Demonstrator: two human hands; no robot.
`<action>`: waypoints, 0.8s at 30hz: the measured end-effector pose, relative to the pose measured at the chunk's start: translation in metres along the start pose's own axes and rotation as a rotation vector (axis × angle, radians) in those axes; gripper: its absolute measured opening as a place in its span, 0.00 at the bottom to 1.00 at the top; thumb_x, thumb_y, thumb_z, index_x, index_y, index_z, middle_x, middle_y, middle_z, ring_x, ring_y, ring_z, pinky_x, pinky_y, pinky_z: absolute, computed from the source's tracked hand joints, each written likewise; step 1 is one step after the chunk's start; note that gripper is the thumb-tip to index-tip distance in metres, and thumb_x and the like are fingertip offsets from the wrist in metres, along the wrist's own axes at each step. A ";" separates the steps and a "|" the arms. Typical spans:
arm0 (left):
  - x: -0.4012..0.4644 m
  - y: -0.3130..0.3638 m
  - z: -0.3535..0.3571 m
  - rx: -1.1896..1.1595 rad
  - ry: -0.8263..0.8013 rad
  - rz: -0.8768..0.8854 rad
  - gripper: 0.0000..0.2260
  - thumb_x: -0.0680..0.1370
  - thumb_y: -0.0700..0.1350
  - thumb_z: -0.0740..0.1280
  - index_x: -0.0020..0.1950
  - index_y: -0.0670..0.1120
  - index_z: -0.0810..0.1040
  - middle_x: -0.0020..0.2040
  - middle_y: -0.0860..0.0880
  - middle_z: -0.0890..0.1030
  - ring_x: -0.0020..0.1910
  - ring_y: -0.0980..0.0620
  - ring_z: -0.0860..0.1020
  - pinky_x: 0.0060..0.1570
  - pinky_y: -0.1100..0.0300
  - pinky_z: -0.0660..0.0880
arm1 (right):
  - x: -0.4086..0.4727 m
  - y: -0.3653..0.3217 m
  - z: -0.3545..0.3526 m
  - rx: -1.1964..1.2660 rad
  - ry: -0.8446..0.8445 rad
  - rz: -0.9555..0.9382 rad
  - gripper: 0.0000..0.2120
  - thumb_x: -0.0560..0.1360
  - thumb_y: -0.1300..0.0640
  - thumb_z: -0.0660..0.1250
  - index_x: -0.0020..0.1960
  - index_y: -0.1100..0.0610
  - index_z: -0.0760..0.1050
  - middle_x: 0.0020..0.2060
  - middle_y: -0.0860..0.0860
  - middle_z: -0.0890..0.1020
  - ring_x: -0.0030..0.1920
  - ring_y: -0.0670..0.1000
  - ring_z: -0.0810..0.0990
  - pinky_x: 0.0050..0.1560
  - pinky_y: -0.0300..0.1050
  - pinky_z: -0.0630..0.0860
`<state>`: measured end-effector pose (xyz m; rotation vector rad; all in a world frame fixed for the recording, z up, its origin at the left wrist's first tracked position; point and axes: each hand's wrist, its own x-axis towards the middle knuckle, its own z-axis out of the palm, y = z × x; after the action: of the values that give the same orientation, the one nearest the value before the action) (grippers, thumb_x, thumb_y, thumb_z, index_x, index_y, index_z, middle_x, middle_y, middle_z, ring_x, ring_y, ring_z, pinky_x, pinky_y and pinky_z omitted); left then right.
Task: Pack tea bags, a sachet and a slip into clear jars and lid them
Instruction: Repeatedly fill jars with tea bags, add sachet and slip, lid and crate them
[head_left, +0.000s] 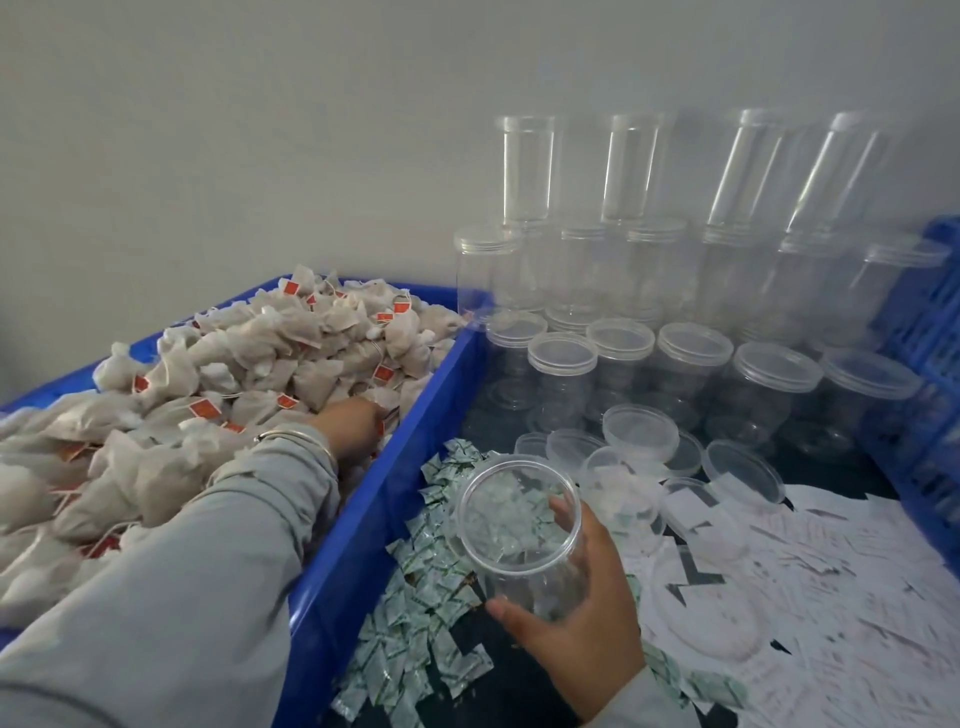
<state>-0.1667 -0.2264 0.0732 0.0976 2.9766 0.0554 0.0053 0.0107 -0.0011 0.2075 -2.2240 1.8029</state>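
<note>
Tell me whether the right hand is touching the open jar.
Touching. The head view shows the right hand wrapped around the open jar, thumb on its near wall and fingers curled against the far side.

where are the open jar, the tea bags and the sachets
open jar (519, 525): head view, on its clear side wall.
tea bags (270, 358): head view, middle of the pile.
sachets (410, 623): head view, green-printed heap.
</note>
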 end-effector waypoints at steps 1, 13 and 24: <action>0.000 0.000 0.000 -0.035 0.019 -0.004 0.14 0.78 0.38 0.62 0.63 0.43 0.77 0.60 0.43 0.79 0.57 0.45 0.77 0.59 0.53 0.73 | 0.000 0.000 0.000 0.001 0.001 0.004 0.51 0.52 0.40 0.79 0.71 0.49 0.63 0.65 0.43 0.72 0.67 0.46 0.70 0.65 0.56 0.71; -0.030 0.038 -0.052 -1.007 0.529 -0.029 0.12 0.76 0.38 0.63 0.56 0.51 0.77 0.46 0.48 0.80 0.31 0.53 0.73 0.28 0.62 0.71 | 0.003 -0.001 -0.003 -0.002 -0.009 0.041 0.52 0.51 0.37 0.77 0.71 0.44 0.60 0.64 0.39 0.70 0.67 0.43 0.68 0.67 0.55 0.70; -0.080 0.086 -0.067 -1.550 0.118 0.420 0.10 0.76 0.31 0.63 0.41 0.45 0.72 0.34 0.52 0.77 0.32 0.57 0.76 0.34 0.64 0.78 | 0.004 0.002 -0.005 0.077 -0.002 0.079 0.53 0.50 0.42 0.79 0.72 0.44 0.60 0.66 0.39 0.70 0.67 0.44 0.69 0.66 0.55 0.71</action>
<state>-0.0937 -0.1483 0.1561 0.4719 2.0917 2.2324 0.0018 0.0162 -0.0009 0.1386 -2.1951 1.9315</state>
